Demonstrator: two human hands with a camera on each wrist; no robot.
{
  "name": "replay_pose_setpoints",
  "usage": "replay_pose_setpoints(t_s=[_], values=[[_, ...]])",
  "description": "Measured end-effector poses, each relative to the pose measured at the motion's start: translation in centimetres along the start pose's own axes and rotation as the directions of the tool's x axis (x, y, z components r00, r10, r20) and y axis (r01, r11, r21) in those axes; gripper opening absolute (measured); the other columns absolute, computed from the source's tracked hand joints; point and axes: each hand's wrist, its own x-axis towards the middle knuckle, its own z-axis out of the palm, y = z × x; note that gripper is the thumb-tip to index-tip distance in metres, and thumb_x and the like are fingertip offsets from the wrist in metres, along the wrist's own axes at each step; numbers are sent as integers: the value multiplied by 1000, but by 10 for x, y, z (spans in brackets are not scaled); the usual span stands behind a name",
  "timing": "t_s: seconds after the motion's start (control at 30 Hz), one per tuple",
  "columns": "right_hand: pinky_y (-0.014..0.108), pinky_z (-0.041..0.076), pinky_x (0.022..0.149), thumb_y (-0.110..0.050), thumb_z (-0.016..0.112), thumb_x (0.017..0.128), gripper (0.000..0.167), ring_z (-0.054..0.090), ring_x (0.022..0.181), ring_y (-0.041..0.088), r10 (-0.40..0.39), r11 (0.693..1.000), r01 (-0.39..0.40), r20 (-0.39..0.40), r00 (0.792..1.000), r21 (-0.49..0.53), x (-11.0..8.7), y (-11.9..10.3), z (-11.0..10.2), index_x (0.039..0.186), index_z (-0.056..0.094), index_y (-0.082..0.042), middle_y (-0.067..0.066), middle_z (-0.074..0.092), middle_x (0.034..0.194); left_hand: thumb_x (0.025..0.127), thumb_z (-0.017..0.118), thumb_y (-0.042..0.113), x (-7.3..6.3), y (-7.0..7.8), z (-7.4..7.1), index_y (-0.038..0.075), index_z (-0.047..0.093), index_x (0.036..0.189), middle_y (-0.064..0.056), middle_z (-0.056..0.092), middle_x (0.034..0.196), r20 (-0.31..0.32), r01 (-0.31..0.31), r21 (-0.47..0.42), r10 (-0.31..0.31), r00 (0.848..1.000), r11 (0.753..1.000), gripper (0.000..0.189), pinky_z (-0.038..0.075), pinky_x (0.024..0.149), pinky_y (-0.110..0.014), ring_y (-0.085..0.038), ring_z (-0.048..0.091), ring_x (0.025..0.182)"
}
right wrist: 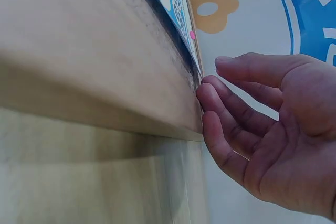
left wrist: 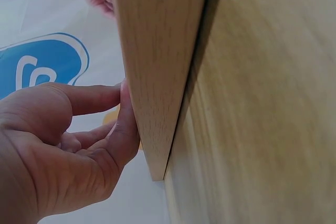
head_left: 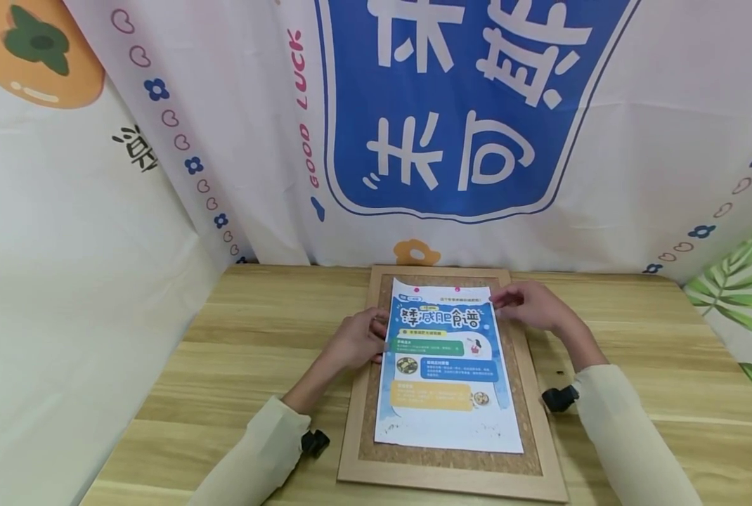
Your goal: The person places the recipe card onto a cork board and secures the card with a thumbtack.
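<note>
A printed poster [head_left: 442, 429] with blue, green and yellow panels lies on a cork board [head_left: 414, 458] in a light wooden frame [head_left: 452, 485]. Two pink push pins [head_left: 457, 289] sit along its top edge. My left hand [head_left: 353, 339] is at the poster's left edge, over the frame's side. In the left wrist view its thumb and a finger come together beside the frame; whether paper lies between them is hidden. Close to the poster's top right corner is my right hand [head_left: 528, 304], fingers [right wrist: 226, 121] loosely bent and thumb apart from them.
The board lies on a wood-grain table [head_left: 237, 365], its far end close to a printed cloth backdrop [head_left: 275, 176]. A small dark speck [head_left: 560, 372] lies on the table right of the frame. Black wrist cameras [head_left: 561, 398] are worn at both cuffs.
</note>
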Motion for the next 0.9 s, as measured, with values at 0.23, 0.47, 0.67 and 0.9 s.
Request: replay_pose_setpoints(t_s=[0.23, 0.47, 0.67, 0.9], values=[[35, 57, 90, -10, 70, 101, 33, 65, 108, 29, -8, 1000, 8, -4, 1000, 21, -17, 1, 0, 134, 71, -2, 18, 74, 123, 94, 71, -9, 0, -1, 1, 1, 59, 144, -15, 70, 107, -5, -10, 0, 10, 1000, 1000, 52, 64, 61, -28, -19, 69, 75], [33, 57, 88, -11, 70, 101, 35, 65, 107, 27, -22, 1000, 22, 0, 1000, -1, -31, 6, 1, 136, 71, -4, 15, 75, 123, 93, 72, -9, 1, 0, 0, 0, 60, 143, -15, 71, 105, -6, -23, 2, 23, 1000, 1000, 52, 64, 62, -28, -18, 70, 75], [34, 57, 89, -12, 71, 101, 34, 64, 108, 28, -29, 1000, 29, -1, 1000, 4, -42, 8, 0, 134, 71, -3, 15, 74, 122, 93, 72, -9, 1, 0, 0, 0, 59, 144, -15, 70, 106, -8, -23, 7, 23, 1000, 1000, 53, 63, 62, -28, -18, 70, 75], [36, 59, 88, -14, 71, 102, 32, 66, 109, 29, -18, 1000, 18, -36, 999, -4, -58, 13, 0, 132, 72, -4, 16, 73, 123, 93, 72, -10, 1, 0, 1, 0, 60, 143, -15, 70, 105, -6, -27, 7, 27, 1000, 1000, 52, 63, 62, -28, -18, 69, 75]])
